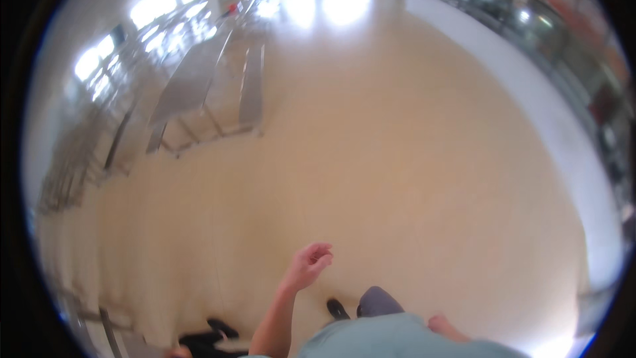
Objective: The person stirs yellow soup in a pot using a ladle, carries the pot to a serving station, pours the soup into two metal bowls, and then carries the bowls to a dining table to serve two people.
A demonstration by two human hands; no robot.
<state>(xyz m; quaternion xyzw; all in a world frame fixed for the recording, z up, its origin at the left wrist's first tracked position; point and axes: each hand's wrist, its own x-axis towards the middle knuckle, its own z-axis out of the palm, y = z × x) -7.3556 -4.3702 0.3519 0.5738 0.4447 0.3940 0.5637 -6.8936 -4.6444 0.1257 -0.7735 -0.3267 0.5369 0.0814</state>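
My left hand swings out in front of me above the floor, its fingers loosely bent and a gap showing between them and the thumb. Nothing is held in it. At my right side, low in the picture, my right hand shows only in part beside my light green shirt. Its fingers are too hidden and blurred to read. One grey-clad knee and a black shoe of mine appear below. Neither hand touches anything that I can see.
Beige floor stretches ahead. Long grey tables and a bench stand to the left. Along the right runs a white low wall with glass above. Another person's dark-clothed leg and black shoe are close at lower left.
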